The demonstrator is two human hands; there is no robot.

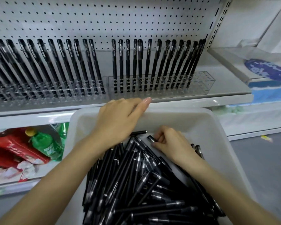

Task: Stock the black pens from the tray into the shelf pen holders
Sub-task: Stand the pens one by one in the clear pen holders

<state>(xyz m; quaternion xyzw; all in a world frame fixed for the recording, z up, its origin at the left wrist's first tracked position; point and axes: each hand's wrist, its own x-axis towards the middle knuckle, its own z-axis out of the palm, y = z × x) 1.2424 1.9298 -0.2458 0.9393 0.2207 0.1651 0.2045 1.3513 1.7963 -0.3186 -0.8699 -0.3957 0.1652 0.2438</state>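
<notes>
The right hand (pixel 170 142) is down in the tray (pixel 217 120), its fingers curled and pinching one black pen (pixel 151 138) near the cap end, which sticks out to the left past the fingertips. The left hand (pixel 118 117) lies palm down over the tray's far rim with its fingers stretched out straight towards the right, gripping nothing; whether the palm presses on the rim cannot be told. Below both wrists the pile (pixel 136 184) of black pens fills the near part of the tray, lying crossed at all angles. A single loose pen (pixel 138 132) lies on the bare floor between the two hands, and two more (pixel 198 151) show just right of the right wrist. The tray sits just in front of the shelf (pixel 201 101). On the shelf stand two clear holders side by side, the left holder (pixel 47 93) and the right holder (pixel 161 86), each with a row of black pens upright or leaning in its holes; the right end of the right holder shows bare holes. Behind them rises a white pegboard (pixel 104 18). On the lower shelf at the left lie a green bottle (pixel 44 143) and red packs (pixel 15 148).
</notes>
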